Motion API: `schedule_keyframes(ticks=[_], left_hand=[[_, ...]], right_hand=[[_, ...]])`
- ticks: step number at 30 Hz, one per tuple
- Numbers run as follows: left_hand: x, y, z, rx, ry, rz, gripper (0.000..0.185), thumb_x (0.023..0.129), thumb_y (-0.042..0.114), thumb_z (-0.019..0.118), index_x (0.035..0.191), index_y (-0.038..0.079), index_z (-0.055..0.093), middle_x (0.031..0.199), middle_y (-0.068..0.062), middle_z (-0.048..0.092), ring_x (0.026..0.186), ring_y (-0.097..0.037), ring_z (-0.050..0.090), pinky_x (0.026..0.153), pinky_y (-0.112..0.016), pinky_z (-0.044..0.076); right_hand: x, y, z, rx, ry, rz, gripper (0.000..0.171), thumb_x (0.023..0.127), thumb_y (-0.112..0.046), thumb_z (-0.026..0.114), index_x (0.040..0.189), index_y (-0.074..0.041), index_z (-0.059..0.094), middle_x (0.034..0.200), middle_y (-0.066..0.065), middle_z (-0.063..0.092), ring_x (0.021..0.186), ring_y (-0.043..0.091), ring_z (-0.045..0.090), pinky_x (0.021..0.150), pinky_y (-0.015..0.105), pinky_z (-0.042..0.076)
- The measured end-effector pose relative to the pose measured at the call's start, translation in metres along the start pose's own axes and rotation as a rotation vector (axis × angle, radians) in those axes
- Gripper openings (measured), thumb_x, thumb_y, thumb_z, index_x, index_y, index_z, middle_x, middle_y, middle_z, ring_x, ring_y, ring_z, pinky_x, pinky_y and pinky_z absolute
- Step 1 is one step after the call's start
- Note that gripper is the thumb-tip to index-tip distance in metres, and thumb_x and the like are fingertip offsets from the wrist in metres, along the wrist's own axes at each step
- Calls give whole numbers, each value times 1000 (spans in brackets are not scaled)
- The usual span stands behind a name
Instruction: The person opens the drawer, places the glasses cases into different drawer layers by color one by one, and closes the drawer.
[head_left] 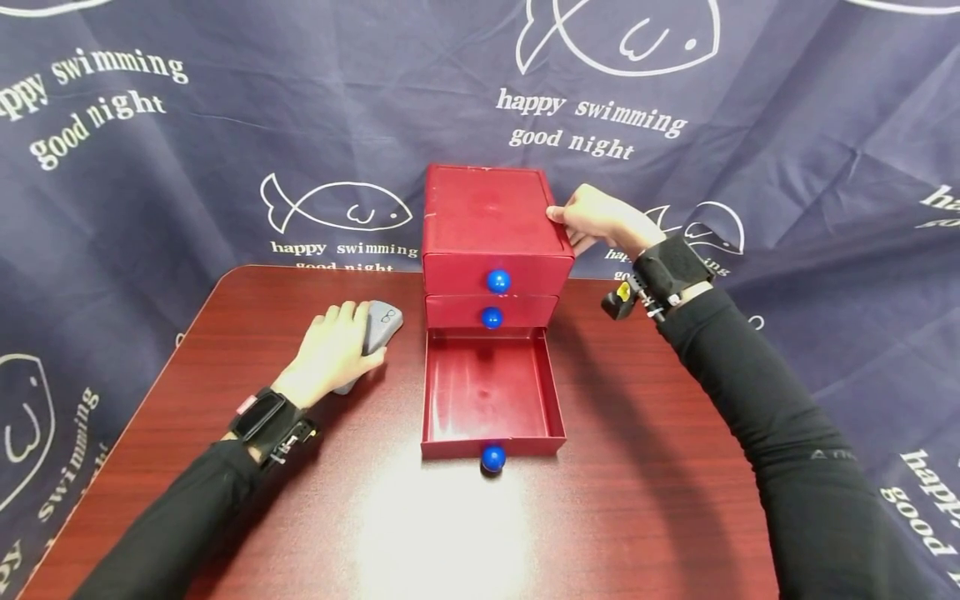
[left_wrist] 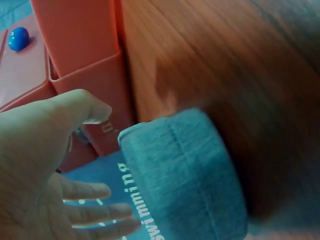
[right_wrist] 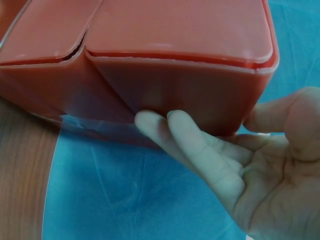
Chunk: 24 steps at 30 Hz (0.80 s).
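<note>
A grey glasses case [head_left: 381,325] with a small glasses outline on it lies on the table's left half. My left hand [head_left: 330,350] is right at it, overlapping it in the head view. Seen from the left wrist, the fingers and thumb are spread apart, facing the end of the glasses case [left_wrist: 182,172]. My right hand [head_left: 596,215] touches the upper right side of a red drawer unit [head_left: 487,208]. Its thumb rests at the top edge. In the right wrist view, the other fingers [right_wrist: 187,132] lie fairly straight against the side wall.
The unit's bottom drawer [head_left: 483,387] is pulled out toward me, with nothing seen inside. Blue round knobs [head_left: 498,281] stick out from the drawer fronts. A blue curtain [head_left: 337,125] with fish prints hangs behind the brown table [head_left: 622,467].
</note>
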<state>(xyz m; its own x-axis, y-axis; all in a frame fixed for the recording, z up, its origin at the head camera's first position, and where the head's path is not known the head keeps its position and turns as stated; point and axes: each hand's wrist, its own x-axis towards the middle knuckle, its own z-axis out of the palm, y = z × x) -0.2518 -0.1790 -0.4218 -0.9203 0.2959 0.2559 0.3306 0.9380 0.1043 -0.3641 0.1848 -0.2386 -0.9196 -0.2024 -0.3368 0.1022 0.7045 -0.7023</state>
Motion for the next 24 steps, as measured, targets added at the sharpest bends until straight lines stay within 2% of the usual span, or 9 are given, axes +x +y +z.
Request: schedule_keyframes(ticks=[8, 16, 24], left_hand=[[-2, 3, 10, -5, -78, -99, 82, 83, 40, 76, 135, -11, 41, 112, -30, 54, 101, -48, 56, 82, -59, 49], [-7, 9, 18, -7, -59, -174, 85, 85, 40, 75, 136, -17, 39, 112, -34, 54, 99, -51, 58, 77, -58, 54], [-6, 11, 24, 26, -43, -205, 92, 83, 42, 81, 137, -18, 36, 109, -35, 54, 96, -50, 60, 72, -58, 57]], right_hand=[[0, 0, 0, -3, 13, -4, 33, 106, -22, 51, 113, 9, 60, 64, 0, 63, 56, 11, 68, 62, 26, 61], [0, 0, 1, 1, 13, -5, 30, 106, -22, 51, 107, 7, 62, 63, 0, 63, 57, 12, 69, 62, 27, 61], [0, 1, 0, 3, 16, -9, 30, 106, -21, 51, 84, -3, 60, 63, 1, 64, 57, 12, 67, 59, 26, 60]])
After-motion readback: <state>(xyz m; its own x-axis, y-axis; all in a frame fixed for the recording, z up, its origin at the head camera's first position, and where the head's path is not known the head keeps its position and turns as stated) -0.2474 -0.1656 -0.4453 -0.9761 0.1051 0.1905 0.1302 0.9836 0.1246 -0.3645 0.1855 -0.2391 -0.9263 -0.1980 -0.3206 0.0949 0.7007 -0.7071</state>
